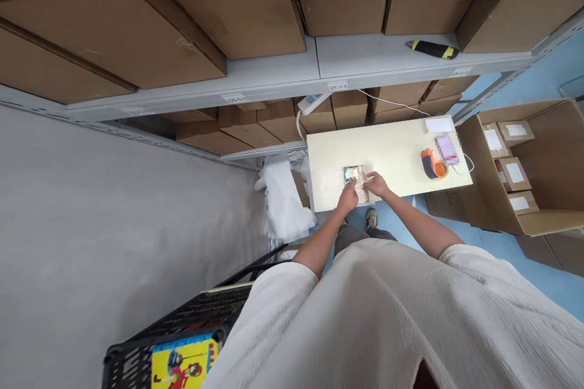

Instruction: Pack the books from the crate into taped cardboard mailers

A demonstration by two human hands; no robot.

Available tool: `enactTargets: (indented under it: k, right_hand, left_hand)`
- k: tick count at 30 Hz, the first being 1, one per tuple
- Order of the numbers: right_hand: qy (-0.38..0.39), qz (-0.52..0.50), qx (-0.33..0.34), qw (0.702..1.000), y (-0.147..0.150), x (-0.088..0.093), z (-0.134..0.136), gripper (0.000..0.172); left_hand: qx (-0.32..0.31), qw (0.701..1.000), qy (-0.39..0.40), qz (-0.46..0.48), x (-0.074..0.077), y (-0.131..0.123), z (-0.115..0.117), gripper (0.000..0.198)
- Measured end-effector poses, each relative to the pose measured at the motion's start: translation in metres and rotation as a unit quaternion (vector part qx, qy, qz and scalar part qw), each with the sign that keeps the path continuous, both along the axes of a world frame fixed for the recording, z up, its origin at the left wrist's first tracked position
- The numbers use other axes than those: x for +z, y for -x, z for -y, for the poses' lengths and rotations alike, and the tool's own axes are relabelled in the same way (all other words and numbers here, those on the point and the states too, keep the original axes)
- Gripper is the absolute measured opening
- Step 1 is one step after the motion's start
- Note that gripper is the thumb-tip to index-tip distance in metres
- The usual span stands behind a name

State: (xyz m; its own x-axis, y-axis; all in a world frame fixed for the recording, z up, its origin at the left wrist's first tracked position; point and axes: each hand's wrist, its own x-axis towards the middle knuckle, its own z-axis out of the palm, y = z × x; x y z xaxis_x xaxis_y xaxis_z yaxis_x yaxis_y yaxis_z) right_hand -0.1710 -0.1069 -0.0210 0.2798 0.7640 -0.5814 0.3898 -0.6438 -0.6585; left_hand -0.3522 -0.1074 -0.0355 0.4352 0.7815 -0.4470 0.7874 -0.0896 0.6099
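Observation:
A small flat packet [351, 172] with a shiny, colourful front lies over the near edge of the cream table [326, 158]. Beside and below it is a thin, brownish see-through wrapper [364, 195]; whether the two are one piece I cannot tell. My left hand [348, 197] grips the packet's lower part, fingertips pressed on it. At the right edge of the wrapper, my right hand [376, 184] has its thumb and fingers pinched together on the film. Fine detail between the fingers is too small to make out.
Tape rolls [433, 165], a blurred purple item [448, 149] and a white box [439, 125] sit at the table's right. A shelf [365, 55] with cartons and a utility knife [433, 49] overhangs the back. An open carton [547, 194] stands right, a black crate [132, 355] lower left.

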Motion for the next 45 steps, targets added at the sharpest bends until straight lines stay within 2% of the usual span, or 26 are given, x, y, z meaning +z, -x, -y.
enactTargets:
  k: [4, 7, 11, 13, 16, 21, 23, 25, 27, 30, 32, 35, 38, 40, 45]
  right_hand:
    - [0.007, 0.019, 0.055, 0.998, 0.029, -0.012, -0.007, 0.037]
    - [0.006, 0.038, 0.084, 0.996, 0.04, -0.024, -0.008, 0.041]
    - [0.005, 0.035, 0.099, 0.994, 0.043, -0.036, -0.005, 0.049]
    - [0.008, 0.02, 0.099, 0.995, 0.042, -0.039, -0.004, 0.055]
    - [-0.006, -0.016, 0.084, 0.996, 0.041, -0.039, -0.001, 0.061]
    - [0.014, -0.137, 0.018, 0.99, 0.03, -0.036, 0.005, 0.056]
    - [0.013, -0.096, 0.0, 0.995, 0.019, -0.034, 0.007, 0.047]
    - [-0.002, 0.002, -0.018, 1.0, 0.006, -0.033, 0.009, 0.041]
    - [0.0, 0.076, -0.029, 0.997, -0.005, -0.034, 0.01, 0.041]
    - [0.035, 0.088, -0.029, 0.995, -0.013, -0.037, 0.011, 0.042]
    - [0.05, 0.077, -0.037, 0.995, -0.011, -0.04, 0.011, 0.04]
    - [0.069, 0.072, -0.055, 0.994, -0.006, -0.043, 0.009, 0.034]
    - [0.076, 0.065, -0.055, 0.993, -0.003, -0.043, 0.007, 0.017]
    - [0.07, 0.057, -0.048, 0.995, -0.001, -0.042, 0.004, 0.01]
    - [0.033, 0.028, -0.037, 0.998, 0.001, -0.034, -0.006, 0.014]
  left_hand:
    - [0.088, 0.994, 0.039, 0.059, -0.014, 0.011, 0.004, 0.072]
    - [0.149, 0.979, 0.056, 0.131, -0.021, 0.017, 0.007, 0.067]
    - [0.185, 0.97, 0.035, 0.15, -0.018, 0.02, 0.01, 0.065]
    - [0.174, 0.975, -0.002, 0.136, -0.011, 0.02, 0.009, 0.066]
    - [0.111, 0.988, -0.04, 0.098, 0.002, 0.017, 0.004, 0.069]
    - [-0.029, 1.0, 0.009, -0.008, 0.017, 0.015, -0.002, 0.064]
    - [-0.062, 0.997, 0.005, -0.035, 0.019, 0.017, 0.0, 0.061]
    - [-0.081, 0.996, -0.015, -0.04, 0.02, 0.019, 0.003, 0.058]
    - [-0.089, 0.995, -0.032, -0.043, 0.02, 0.019, 0.006, 0.05]
    - [-0.09, 0.993, -0.044, -0.059, 0.02, 0.016, 0.01, 0.039]
    - [-0.096, 0.992, -0.05, -0.072, 0.019, 0.015, 0.012, 0.043]
    - [-0.115, 0.988, -0.055, -0.088, 0.016, 0.015, 0.016, 0.061]
    - [-0.121, 0.987, -0.047, -0.092, 0.014, 0.017, 0.019, 0.068]
    - [-0.111, 0.989, -0.04, -0.087, 0.013, 0.018, 0.02, 0.067]
    - [-0.064, 0.993, -0.047, -0.088, 0.016, 0.01, 0.013, 0.057]
